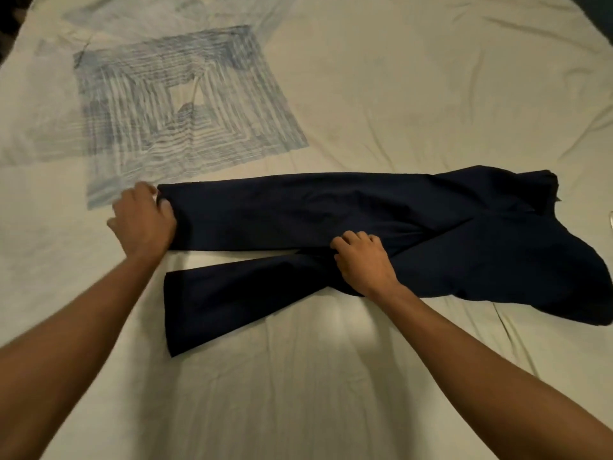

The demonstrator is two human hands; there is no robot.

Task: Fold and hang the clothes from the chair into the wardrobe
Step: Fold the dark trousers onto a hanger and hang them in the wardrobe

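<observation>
Both hands [255, 240] partly cover dark trousers [331, 207].

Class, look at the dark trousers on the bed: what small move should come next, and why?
Probably the left hand, gripping the far leg's hem, draws it onto the near leg. The trousers lie with legs splayed apart while the right hand pins the crotch.

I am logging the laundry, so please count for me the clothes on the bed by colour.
Dark navy: 1, the trousers, held by left hand and right hand
Other colours: 0
Total: 1
</observation>
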